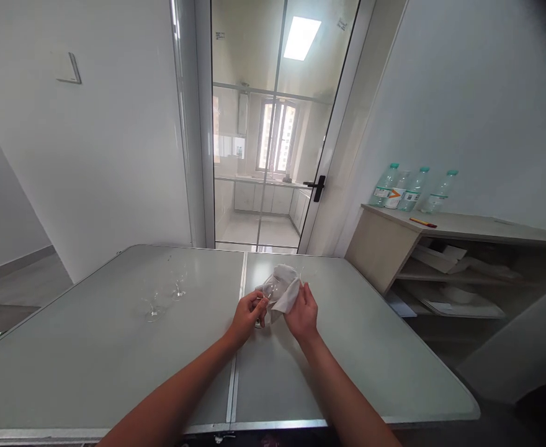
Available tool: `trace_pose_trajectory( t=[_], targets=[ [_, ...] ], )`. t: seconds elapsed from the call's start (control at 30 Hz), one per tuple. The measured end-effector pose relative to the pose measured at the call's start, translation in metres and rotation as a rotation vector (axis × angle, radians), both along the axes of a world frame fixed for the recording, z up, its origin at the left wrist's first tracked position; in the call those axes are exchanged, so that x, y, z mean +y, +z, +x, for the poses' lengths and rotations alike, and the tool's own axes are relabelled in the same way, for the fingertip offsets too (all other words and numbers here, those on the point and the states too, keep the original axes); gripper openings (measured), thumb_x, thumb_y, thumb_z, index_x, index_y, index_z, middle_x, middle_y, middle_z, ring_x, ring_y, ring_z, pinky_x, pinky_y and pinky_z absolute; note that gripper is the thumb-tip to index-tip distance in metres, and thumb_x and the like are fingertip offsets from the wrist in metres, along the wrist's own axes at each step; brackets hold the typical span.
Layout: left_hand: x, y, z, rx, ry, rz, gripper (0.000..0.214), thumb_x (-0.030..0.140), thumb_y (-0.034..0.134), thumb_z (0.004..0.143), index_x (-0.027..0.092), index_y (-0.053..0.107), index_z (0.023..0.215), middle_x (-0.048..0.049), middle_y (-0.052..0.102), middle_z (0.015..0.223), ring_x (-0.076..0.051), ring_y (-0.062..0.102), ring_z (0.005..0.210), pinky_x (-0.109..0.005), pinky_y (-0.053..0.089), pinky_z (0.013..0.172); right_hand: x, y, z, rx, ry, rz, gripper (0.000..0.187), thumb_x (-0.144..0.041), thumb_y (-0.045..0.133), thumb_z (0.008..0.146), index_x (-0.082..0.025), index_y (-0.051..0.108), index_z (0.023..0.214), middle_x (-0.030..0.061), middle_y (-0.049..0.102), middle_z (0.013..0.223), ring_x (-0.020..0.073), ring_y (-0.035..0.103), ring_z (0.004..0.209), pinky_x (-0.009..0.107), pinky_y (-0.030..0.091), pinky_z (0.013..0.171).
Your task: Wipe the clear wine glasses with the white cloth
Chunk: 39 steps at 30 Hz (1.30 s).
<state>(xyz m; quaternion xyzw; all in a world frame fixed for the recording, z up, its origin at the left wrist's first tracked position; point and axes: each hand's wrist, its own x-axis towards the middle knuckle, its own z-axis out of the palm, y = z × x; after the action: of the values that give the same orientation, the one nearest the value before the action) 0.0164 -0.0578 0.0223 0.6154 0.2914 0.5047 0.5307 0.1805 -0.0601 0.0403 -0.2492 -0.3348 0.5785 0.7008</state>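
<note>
My left hand [249, 313] is closed around the stem of a clear wine glass [269, 290], which is tilted above the table. A white cloth [285, 273] wraps the far side of the glass's bowl. Against the cloth's right edge, my right hand [303, 310] is closed, its fingers partly hidden behind the fabric. Faint clear outlines show just beyond the right fingertips, perhaps another glass. Two more clear stemmed glasses, a nearer one [152, 310] and a farther one [179, 290], stand upright on the left half of the table.
The pale table [115, 372] has a metal seam [234, 372] down its middle. To the right, a shelf unit [389, 242] carries several plastic bottles [415, 189] and a yellow-and-red pen [422, 222]. A glass door [266, 124] with a black handle [318, 188] stands beyond the table.
</note>
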Motion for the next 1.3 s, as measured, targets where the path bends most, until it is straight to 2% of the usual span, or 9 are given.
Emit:
trace_pose_trajectory(
  t=[0.13, 0.3, 0.47, 0.67, 0.77, 0.93, 1.1, 1.23, 1.3],
  targets=[
    [0.001, -0.008, 0.003, -0.032, -0.229, -0.142, 0.048, 0.061, 0.068, 0.084, 0.016, 0.057, 0.072, 0.0052, 0.046, 0.05, -0.008, 0.042, 0.041, -0.022, 0.033, 0.044, -0.003, -0.005, -0.007, -0.055, 0.158, -0.06, 0.049, -0.064, 0.06, 0.088, -0.025, 0.07, 0.115, 0.0072, 0.075, 0.105, 0.0291, 0.068, 0.102, 0.042, 0.055, 0.083],
    [-0.001, 0.001, 0.003, -0.239, -0.468, -0.509, 0.043, 0.055, 0.071, 0.083, 0.013, 0.061, 0.075, 0.0079, 0.035, 0.049, -0.005, 0.03, 0.039, -0.022, 0.027, 0.043, -0.006, -0.004, -0.004, -0.131, 0.289, -0.085, 0.065, -0.075, 0.047, 0.088, -0.02, 0.072, 0.113, 0.011, 0.075, 0.097, 0.0327, 0.069, 0.101, 0.044, 0.056, 0.081],
    [0.003, 0.009, 0.004, -0.374, -0.271, -0.493, 0.043, 0.056, 0.07, 0.083, 0.014, 0.062, 0.078, 0.0087, 0.034, 0.052, -0.004, 0.031, 0.041, -0.021, 0.034, 0.047, -0.006, -0.009, -0.008, -0.289, 0.13, 0.074, 0.056, -0.061, 0.052, 0.092, -0.026, 0.061, 0.135, 0.0075, 0.07, 0.122, 0.0301, 0.065, 0.113, 0.044, 0.054, 0.092],
    [0.007, -0.002, 0.003, 0.005, 0.069, -0.204, 0.046, 0.059, 0.058, 0.088, 0.018, 0.052, 0.067, 0.006, 0.043, 0.051, -0.008, 0.044, 0.042, -0.021, 0.036, 0.045, 0.002, -0.017, -0.015, -0.841, -0.255, 0.343, 0.063, -0.039, 0.052, 0.098, -0.027, 0.033, 0.157, 0.0075, 0.043, 0.155, 0.0253, 0.035, 0.147, 0.043, 0.032, 0.118],
    [0.006, -0.005, 0.003, 0.266, 0.139, -0.016, 0.04, 0.048, 0.046, 0.093, 0.019, 0.05, 0.065, 0.005, 0.045, 0.05, -0.01, 0.047, 0.042, -0.021, 0.036, 0.045, 0.005, -0.013, -0.008, -1.063, -0.366, 0.503, 0.054, -0.032, 0.056, 0.096, -0.026, 0.049, 0.148, 0.0107, 0.053, 0.144, 0.0269, 0.047, 0.134, 0.045, 0.037, 0.113],
    [0.001, -0.004, 0.0, 0.478, 0.194, 0.172, 0.021, 0.022, 0.057, 0.077, 0.018, 0.051, 0.057, 0.0017, 0.05, 0.053, -0.012, 0.045, 0.051, -0.024, 0.031, 0.053, 0.004, -0.001, -0.001, -1.212, -0.408, 0.586, 0.018, -0.026, 0.058, 0.09, -0.023, 0.075, 0.095, 0.0061, 0.067, 0.092, 0.0232, 0.06, 0.091, 0.036, 0.047, 0.087],
    [-0.002, 0.003, -0.009, 0.732, 0.223, 0.374, 0.013, 0.017, 0.059, 0.077, 0.02, 0.062, 0.064, -0.0026, 0.059, 0.06, -0.017, 0.052, 0.058, -0.027, 0.03, 0.061, 0.01, -0.007, 0.004, -0.949, -0.245, 0.22, 0.029, -0.039, 0.063, 0.086, -0.018, 0.062, 0.066, -0.0018, 0.053, 0.063, 0.0148, 0.048, 0.061, 0.027, 0.037, 0.06],
    [-0.002, 0.006, -0.009, 0.587, 0.197, 0.381, 0.018, 0.027, 0.065, 0.082, 0.021, 0.065, 0.065, -0.0002, 0.055, 0.056, -0.014, 0.046, 0.054, -0.026, 0.028, 0.059, 0.015, -0.014, 0.009, -0.446, 0.04, -0.058, 0.03, -0.048, 0.07, 0.081, -0.019, 0.065, 0.073, -0.0014, 0.058, 0.063, 0.0156, 0.051, 0.058, 0.026, 0.039, 0.056],
    [-0.001, 0.005, -0.005, 0.419, 0.133, 0.253, 0.022, 0.034, 0.07, 0.081, 0.02, 0.067, 0.065, 0.001, 0.053, 0.054, -0.012, 0.043, 0.051, -0.025, 0.029, 0.056, 0.014, -0.013, 0.006, -0.23, 0.164, -0.128, 0.034, -0.055, 0.067, 0.082, -0.021, 0.067, 0.08, 0.001, 0.065, 0.07, 0.0189, 0.057, 0.062, 0.029, 0.044, 0.058]
  ],
)
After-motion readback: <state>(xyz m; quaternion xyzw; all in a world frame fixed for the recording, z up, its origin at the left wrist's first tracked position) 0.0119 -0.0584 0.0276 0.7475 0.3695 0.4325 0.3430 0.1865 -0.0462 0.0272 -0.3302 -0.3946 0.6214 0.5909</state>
